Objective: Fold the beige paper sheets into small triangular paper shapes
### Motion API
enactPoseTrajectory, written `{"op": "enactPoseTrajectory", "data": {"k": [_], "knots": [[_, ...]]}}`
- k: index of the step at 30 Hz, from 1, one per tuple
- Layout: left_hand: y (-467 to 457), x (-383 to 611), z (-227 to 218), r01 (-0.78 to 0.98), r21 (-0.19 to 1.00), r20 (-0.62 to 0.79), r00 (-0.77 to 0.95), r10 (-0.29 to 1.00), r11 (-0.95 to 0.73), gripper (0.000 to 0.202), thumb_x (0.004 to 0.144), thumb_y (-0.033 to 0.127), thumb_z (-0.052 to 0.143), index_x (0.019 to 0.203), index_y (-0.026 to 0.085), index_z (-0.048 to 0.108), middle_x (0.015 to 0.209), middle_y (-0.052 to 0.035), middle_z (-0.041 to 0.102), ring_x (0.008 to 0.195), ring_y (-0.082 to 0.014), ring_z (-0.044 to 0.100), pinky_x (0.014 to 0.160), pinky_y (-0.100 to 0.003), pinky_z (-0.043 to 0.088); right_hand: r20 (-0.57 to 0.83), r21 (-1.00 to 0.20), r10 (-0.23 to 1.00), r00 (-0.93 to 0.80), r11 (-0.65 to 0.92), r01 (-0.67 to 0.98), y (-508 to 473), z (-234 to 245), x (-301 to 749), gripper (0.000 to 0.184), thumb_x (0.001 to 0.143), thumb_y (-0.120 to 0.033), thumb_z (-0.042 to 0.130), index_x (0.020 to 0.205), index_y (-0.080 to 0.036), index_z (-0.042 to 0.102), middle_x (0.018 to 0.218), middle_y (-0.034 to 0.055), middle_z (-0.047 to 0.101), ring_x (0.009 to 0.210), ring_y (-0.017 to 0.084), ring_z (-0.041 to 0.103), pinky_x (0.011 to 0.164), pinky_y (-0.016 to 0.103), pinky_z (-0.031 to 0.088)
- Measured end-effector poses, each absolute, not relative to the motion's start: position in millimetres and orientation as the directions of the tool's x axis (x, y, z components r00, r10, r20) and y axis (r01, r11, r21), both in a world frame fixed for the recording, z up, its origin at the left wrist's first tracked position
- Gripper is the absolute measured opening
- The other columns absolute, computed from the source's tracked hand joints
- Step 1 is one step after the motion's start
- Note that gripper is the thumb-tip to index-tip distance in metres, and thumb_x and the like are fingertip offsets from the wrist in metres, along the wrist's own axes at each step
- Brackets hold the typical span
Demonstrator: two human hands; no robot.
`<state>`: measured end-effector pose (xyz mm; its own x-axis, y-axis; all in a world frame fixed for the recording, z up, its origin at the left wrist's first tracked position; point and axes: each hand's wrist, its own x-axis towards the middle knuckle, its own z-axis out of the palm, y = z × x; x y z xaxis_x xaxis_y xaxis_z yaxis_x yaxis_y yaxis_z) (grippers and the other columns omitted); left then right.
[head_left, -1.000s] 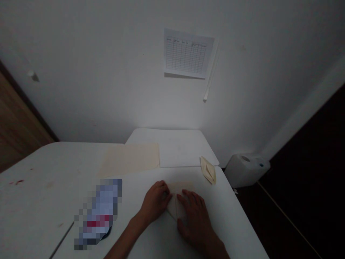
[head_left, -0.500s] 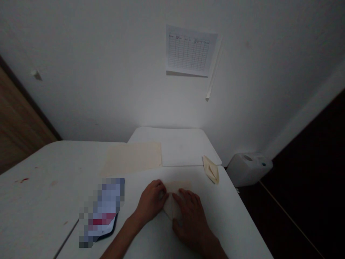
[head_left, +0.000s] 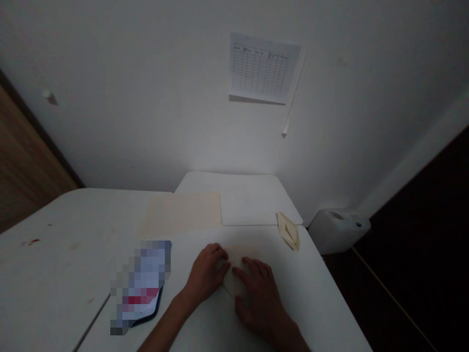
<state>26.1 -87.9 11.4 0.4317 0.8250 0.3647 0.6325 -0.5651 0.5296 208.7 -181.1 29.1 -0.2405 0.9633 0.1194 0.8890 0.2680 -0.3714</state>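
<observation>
A small cream folded paper (head_left: 240, 255) lies on the white table (head_left: 66, 274) under both my hands. My left hand (head_left: 205, 275) rests on its left side with the fingers curled and the fingertips pressing down on the paper. My right hand (head_left: 258, 296) lies flat on the paper's right part, fingers stretched out and pointing up-left. Most of the paper is hidden beneath the hands.
A stack of cream sheets (head_left: 181, 213) lies further back. A finished folded paper piece (head_left: 289, 231) sits near the table's right edge. A blurred-out flat object (head_left: 141, 286) lies to the left. A second white tabletop (head_left: 238, 195) meets the wall. A white container (head_left: 339, 229) stands on the floor.
The hands have barely shifted on the paper; the view has drifted slightly, and my right fingers have slid a little left toward my left hand.
</observation>
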Motion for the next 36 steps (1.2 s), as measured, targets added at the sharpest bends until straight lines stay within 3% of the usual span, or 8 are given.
{"op": "enactPoseTrajectory", "data": {"k": [19,25,29,36], "knots": [[-88,26,9,0.653,0.465,0.387,0.458,0.8,-0.598,0.008,0.081,0.021,0.06,0.087,0.022,0.065,0.094,-0.0055,0.059,0.088,-0.0216,0.055,0.08,-0.035,0.046,0.103,-0.354,0.952,-0.288,0.306,0.884,-176,38,209,0.057,0.077,-0.035,0.06,0.132,-0.028,0.048,0.139,0.0063,0.044,0.126,0.028,0.037,0.109,0.044,0.019],[-89,26,5,0.656,0.453,0.399,0.456,0.795,-0.604,0.008,0.082,0.02,0.06,0.088,0.022,0.064,0.094,-0.0053,0.058,0.089,-0.0214,0.054,0.081,-0.035,0.045,0.127,-0.314,0.932,-0.339,0.362,0.878,-157,52,209,0.024,0.094,-0.029,0.044,0.111,-0.028,0.061,0.113,0.0041,0.058,0.108,0.021,0.049,0.096,0.038,0.031],[-89,26,7,0.66,0.451,0.392,0.459,0.797,-0.601,0.008,0.081,0.019,0.061,0.087,0.022,0.064,0.094,-0.0051,0.058,0.089,-0.0211,0.054,0.08,-0.035,0.045,0.103,-0.29,0.927,-0.362,0.376,0.88,-145,48,211,0.017,0.09,-0.029,0.053,0.102,-0.026,0.064,0.108,0.0037,0.058,0.104,0.02,0.05,0.094,0.035,0.032],[-89,27,8,0.663,0.447,0.386,0.462,0.799,-0.6,0.007,0.082,0.021,0.061,0.088,0.022,0.064,0.093,-0.0051,0.057,0.088,-0.0212,0.053,0.079,-0.035,0.044,0.084,-0.301,0.931,-0.354,0.363,0.882,-145,47,212,0.032,0.087,-0.032,0.056,0.119,-0.03,0.058,0.115,0.0042,0.056,0.109,0.022,0.049,0.098,0.038,0.03]]}}
